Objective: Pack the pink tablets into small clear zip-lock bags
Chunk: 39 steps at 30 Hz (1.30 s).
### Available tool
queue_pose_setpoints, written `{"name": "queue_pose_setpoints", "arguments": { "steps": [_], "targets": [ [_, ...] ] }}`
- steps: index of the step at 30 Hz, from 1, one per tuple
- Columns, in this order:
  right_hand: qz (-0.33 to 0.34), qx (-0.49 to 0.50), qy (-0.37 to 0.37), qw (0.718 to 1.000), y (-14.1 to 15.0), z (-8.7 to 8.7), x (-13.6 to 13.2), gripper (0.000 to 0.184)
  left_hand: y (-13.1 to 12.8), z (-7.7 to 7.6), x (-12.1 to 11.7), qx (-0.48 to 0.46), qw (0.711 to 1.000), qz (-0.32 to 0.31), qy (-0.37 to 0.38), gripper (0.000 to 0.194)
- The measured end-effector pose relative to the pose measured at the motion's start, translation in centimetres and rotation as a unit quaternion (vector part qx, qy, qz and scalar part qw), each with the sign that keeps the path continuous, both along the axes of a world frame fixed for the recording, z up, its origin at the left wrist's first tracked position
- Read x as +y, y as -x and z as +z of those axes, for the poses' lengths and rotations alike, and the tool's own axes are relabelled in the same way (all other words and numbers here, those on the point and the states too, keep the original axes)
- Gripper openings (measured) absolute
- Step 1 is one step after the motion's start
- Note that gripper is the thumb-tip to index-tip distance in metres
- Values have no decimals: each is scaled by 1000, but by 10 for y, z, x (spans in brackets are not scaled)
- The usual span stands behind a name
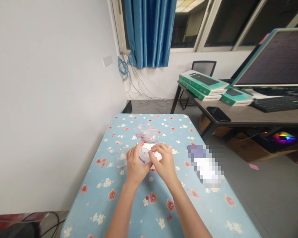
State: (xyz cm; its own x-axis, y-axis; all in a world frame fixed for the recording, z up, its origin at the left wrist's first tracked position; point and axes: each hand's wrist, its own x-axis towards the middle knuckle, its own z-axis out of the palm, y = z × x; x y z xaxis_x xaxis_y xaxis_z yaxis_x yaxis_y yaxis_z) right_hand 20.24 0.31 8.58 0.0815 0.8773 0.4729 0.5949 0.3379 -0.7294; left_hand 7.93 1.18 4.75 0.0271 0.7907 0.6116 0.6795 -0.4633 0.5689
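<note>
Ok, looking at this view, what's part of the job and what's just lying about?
Part of the job: the left hand, the right hand, the white packet they grip, the clear bag of pink items, the flat clear bag.

Lying about: the pixelated object, the phone, the boxed keyboards.

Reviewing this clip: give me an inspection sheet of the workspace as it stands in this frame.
Surface: blue floral tablecloth covering a table.
Job's things: white packet between the hands; clear plastic bag of small pink items beyond them; second clear bag to their left.
Clutter: pixelated, unreadable object on the tablecloth's right side.
Hands: left hand and right hand, both bare, both on the packet.
Cables: blue coil and grey wires along the wall; black cables at lower left.
Surroundings: blue curtain; desk with green keyboard boxes, keyboard, phone and monitor.
</note>
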Motion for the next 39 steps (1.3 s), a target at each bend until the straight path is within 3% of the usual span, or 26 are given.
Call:
{"name": "queue_pose_setpoints", "arguments": {
  "steps": [8,12,16,22,28,34,37,39],
  "targets": [
    [-5,-7,-8,1000,-4,2,0,8,4,2,3,1,999,-9,-35,51],
    [48,-25,-24,998,-7,8,-5,14,10,1,7,9,998,-34,-43,46],
    [112,-90,14,989,-7,14,-8,15,15,2,9,14,996,-73,-54,45],
    [151,-125,63,979,-2,5,-2,13,13,2,7,44,996,-75,-33,37],
    [195,-19,95,976,-2,-11,1,24,12,-4,7,31,999,-35,4,51],
    [177,154,144,961,-3,-28,9,22,17,-4,10,62,996,-30,62,52],
    [155,293,155,931,2,-34,14,15,19,-3,11,69,993,-20,91,50],
    [111,413,160,890,7,-38,16,15,20,-2,11,83,991,-21,103,48]
  ]
}}
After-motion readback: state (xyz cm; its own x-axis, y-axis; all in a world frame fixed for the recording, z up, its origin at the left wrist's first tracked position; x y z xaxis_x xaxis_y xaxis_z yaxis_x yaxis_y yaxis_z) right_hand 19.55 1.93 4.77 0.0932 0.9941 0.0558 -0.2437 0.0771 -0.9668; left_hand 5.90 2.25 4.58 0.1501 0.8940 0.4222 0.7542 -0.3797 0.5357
